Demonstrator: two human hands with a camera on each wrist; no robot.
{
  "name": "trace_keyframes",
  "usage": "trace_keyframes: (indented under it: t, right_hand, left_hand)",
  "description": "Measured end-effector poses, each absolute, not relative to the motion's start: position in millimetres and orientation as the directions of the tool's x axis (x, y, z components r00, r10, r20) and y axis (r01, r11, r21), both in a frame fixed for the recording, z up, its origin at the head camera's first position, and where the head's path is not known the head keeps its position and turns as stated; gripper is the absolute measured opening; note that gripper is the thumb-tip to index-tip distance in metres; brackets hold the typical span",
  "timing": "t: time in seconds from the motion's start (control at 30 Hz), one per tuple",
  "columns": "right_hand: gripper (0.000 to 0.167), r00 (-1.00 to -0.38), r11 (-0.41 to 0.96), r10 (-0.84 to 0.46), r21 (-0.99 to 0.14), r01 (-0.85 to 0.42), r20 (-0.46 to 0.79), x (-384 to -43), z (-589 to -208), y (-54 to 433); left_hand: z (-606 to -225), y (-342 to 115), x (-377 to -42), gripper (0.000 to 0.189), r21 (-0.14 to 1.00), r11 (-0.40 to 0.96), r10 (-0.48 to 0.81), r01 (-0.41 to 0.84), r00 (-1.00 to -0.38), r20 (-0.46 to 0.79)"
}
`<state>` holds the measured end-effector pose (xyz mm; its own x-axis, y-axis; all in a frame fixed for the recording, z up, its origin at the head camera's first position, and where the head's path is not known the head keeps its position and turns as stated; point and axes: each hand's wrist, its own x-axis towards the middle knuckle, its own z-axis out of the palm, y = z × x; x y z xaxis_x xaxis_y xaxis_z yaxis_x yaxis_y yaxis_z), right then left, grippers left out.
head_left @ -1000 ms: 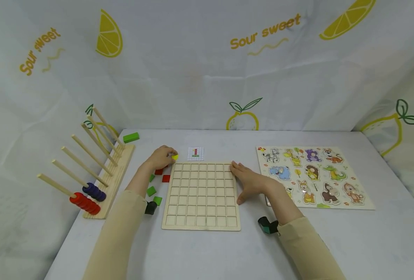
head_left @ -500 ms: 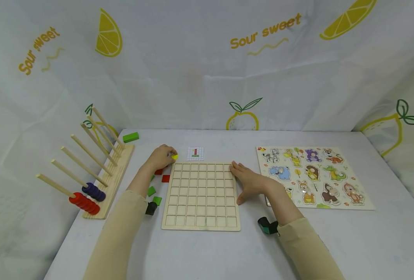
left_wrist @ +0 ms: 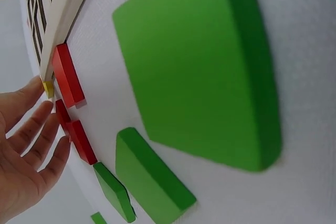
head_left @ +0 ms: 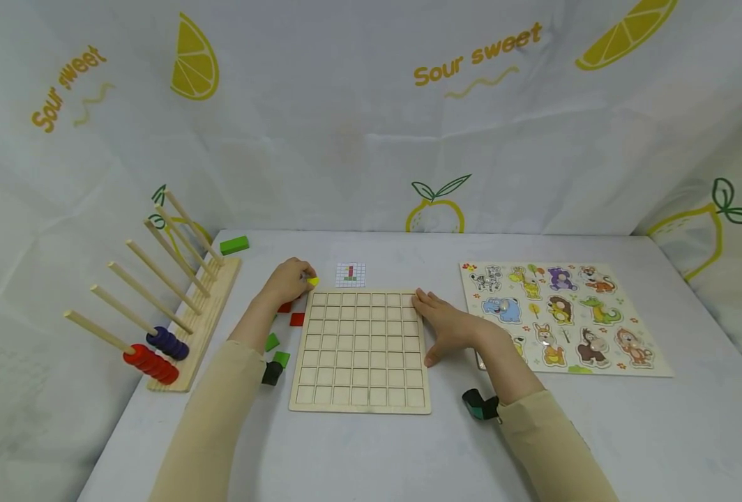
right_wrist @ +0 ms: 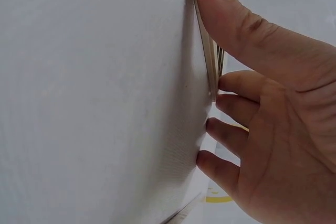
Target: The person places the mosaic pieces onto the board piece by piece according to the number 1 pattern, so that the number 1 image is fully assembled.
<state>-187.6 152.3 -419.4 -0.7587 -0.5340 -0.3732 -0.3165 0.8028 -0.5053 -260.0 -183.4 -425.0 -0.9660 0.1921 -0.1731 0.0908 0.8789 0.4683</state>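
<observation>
Very little has shifted over the last second: your left hand [head_left: 286, 280] stays by the far-left corner of the wooden board [head_left: 360, 409], pinching the yellow tile [head_left: 313, 282] between thumb and finger. A smaller sliver of yellow shows than a second ago, so you have perhaps turned the piece in your grip (whether it touches the board's corner, I can't tell). Your right hand [head_left: 451, 329] is unchanged, fingers and thumb spread apart along the board's right edge, apparently steadying it. Red tiles [head_left: 297, 319] and green tiles [head_left: 272, 341] lie left of the board; the printed card [head_left: 350, 275] sits just beyond its far edge. I'd judge you're at the pick-up stage: the tile is secured, but not yet laid in any square.
</observation>
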Motion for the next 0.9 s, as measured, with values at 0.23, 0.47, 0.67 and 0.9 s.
trace_keyframes:
  t: [0.23,0.47,0.67,0.9]
  right_hand:
    - [0.12,-0.755,0.798,-0.539,-0.513,-0.316,-0.374,-188.1,-420.8,153.6]
    - [0.12,-0.755,0.796,-0.541,-0.517,-0.316,-0.371,-187.5,-420.9,154.0]
    - [0.12,-0.755,0.798,-0.539,-0.513,-0.317,-0.373,-187.6,-420.5,153.7]
    - [0.12,-0.753,0.798,-0.542,-0.511,-0.321,-0.373,-188.2,-420.1,153.6]
  left_hand:
    - [-422.3,-185.4,-258.8,0.039,0.475,0.872,0.225,0.12,-0.959,-0.171]
    - [-423.0,-184.7,-259.2,0.047,0.433,0.885,0.266,0.171,-0.95,-0.167]
    - [-428.6,-184.7,-263.1,0.033,0.407,0.893,0.269,0.193,-0.953,-0.138]
    - [-428.5,-183.4,-263.7,0.023,0.366,0.913,0.239,0.178,-0.963,-0.127]
